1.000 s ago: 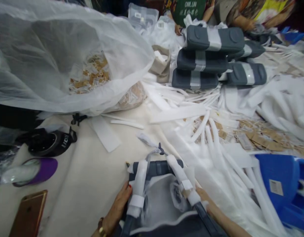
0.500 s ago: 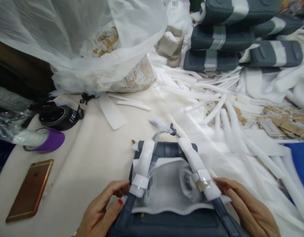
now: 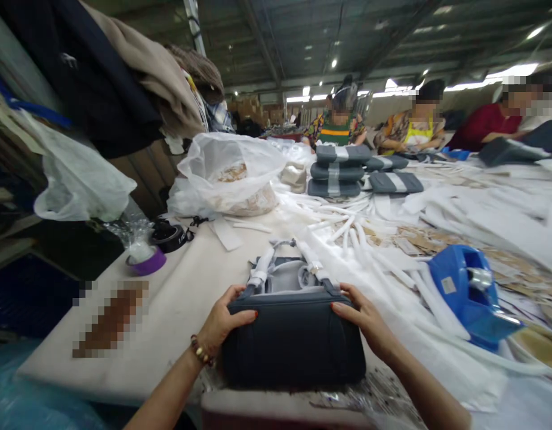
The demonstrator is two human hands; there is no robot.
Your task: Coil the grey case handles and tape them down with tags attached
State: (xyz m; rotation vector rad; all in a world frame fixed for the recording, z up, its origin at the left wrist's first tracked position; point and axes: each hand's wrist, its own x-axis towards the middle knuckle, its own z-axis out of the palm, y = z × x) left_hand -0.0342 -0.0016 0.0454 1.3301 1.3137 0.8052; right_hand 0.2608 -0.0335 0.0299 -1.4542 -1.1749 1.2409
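Note:
A dark blue-grey handbag (image 3: 293, 340) stands at the table's front edge, between my hands. White foam wraps its two raised straps, and white padding (image 3: 284, 278) shows behind its upper edge. My left hand (image 3: 226, 319) grips the bag's upper left corner, thumb on the front face and fingers behind. At the upper right corner my right hand (image 3: 356, 313) has the same hold, its thumb pressed on the front. The fingers behind the bag are partly hidden.
Wrapped dark bags (image 3: 336, 170) are stacked at the back. A clear plastic sack (image 3: 240, 179) stands left of them. White foam strips (image 3: 347, 230) and a blue tape dispenser (image 3: 459, 292) lie right. Purple tape (image 3: 148, 261) sits left. Several people work across the table.
The view has lifted and pulled back, showing the room and the bag's full front. My hands have gone from beside the straps to gripping the bag's upper corners.

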